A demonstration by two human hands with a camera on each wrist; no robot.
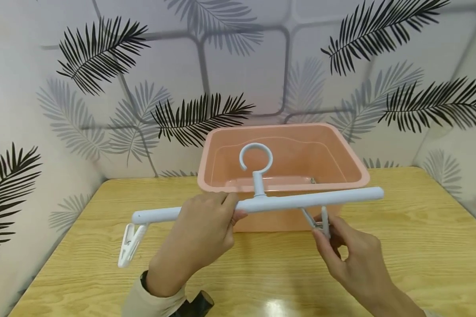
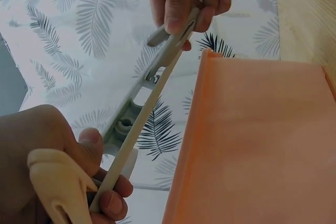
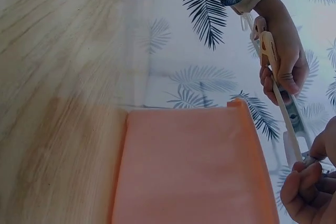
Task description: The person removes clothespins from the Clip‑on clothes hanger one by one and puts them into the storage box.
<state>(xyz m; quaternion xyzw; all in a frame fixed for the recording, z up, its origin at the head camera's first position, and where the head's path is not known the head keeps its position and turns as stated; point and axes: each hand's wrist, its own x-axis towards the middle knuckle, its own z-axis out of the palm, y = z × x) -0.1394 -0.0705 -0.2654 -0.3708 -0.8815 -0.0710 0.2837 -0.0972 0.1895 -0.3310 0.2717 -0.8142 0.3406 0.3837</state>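
A pale blue-white clip hanger (image 1: 301, 201) with a round hook is held up in front of the bin, its bar slightly tilted, right end higher. My left hand (image 1: 206, 226) grips the bar left of the hook. With thumb and fingers, my right hand (image 1: 353, 253) pinches a clip (image 1: 324, 222) under the right half of the bar. A second clip (image 1: 130, 246) hangs at the bar's left end. In the left wrist view, the hollow underside of the hanger (image 2: 126, 121) shows between both hands.
Behind the hanger, a peach plastic bin (image 1: 281, 132) stands on the wood-grain table (image 1: 420, 246). A small item (image 1: 312, 180) shows inside it. The leaf-patterned wall (image 1: 238, 66) rises directly behind the table. A dark strap (image 1: 198, 304) is at the left wrist.
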